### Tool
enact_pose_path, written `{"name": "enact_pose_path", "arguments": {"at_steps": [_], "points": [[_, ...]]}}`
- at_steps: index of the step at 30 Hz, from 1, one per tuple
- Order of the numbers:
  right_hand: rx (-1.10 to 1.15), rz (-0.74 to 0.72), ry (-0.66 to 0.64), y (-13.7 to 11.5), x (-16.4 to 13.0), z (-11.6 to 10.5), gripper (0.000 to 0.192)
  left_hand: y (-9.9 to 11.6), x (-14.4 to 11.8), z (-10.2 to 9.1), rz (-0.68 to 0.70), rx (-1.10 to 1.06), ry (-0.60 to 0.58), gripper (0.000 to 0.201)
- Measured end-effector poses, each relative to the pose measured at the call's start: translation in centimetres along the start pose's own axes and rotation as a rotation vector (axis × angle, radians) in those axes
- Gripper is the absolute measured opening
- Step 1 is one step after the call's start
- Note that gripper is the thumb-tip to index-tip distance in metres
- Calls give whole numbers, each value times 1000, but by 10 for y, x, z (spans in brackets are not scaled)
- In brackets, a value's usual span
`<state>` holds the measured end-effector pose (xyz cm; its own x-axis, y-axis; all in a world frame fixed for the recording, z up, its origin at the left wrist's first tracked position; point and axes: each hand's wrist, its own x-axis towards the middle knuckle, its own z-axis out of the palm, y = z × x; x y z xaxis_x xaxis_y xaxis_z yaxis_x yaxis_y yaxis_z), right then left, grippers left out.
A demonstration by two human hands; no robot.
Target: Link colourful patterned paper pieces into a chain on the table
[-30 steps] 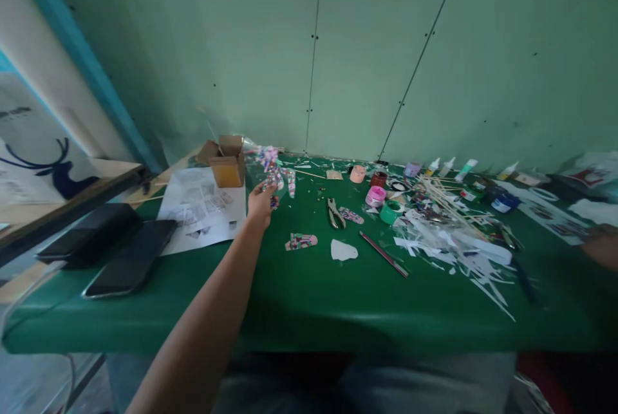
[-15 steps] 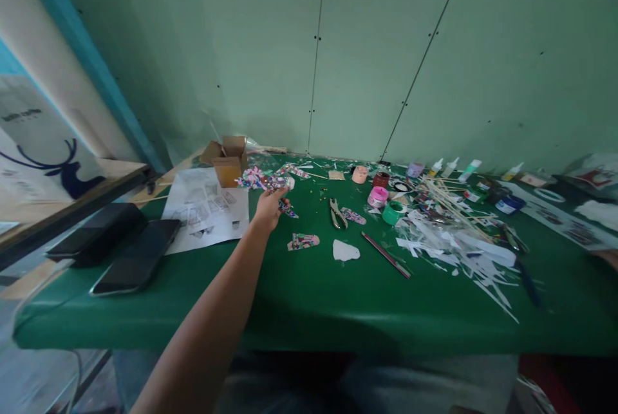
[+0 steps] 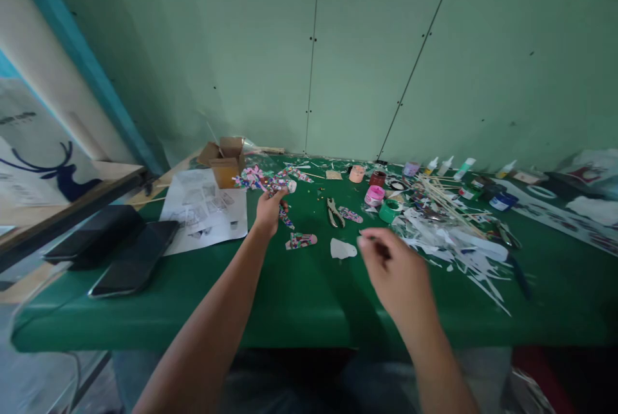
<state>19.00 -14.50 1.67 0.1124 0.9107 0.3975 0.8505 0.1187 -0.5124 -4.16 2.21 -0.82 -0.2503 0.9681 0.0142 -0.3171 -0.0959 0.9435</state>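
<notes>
Right hand (image 3: pixel 400 269) near, right of centre, blurred, fingers curled; can't tell if anything's gripped. White cutout (image 3: pixel 342 248) just left of it. Farther off, left hand (image 3: pixel 268 213) clamped on multicoloured figure (image 3: pixel 271 182), right of cardboard box (image 3: pixel 226 176).

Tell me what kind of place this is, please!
Probably a craft workspace: the green table holds colourful pots that look like paint, a plier-like tool and a heap of white scraps.
</notes>
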Motion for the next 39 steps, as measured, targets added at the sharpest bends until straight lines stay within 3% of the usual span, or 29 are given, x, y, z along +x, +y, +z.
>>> {"name": "enact_pose_path", "arguments": {"at_steps": [4,8,22,27,33,35,39], "points": [[-360,179,-183,-10,7,32,45,1,-3,1,27,18,31,29],[-378,144,-218,-2,14,50,41,-2,-2,1,54,49,19,29],[-255,147,-355,-1,32,45,37,-9,-4,4,90,149,-21,27],[18,147,-332,4,35,48,29,-7,-6,6,83,156,-18,27],[439,-48,-120,-9,66,54,18,-7,-9,6,125,203,-47,25],[506,-86,-134,-19,84,61,18,-7,-10,5,146,225,-60,23],[714,-82,-294,-31,114,82,28,-7,-11,5,185,238,-80,23]]}}
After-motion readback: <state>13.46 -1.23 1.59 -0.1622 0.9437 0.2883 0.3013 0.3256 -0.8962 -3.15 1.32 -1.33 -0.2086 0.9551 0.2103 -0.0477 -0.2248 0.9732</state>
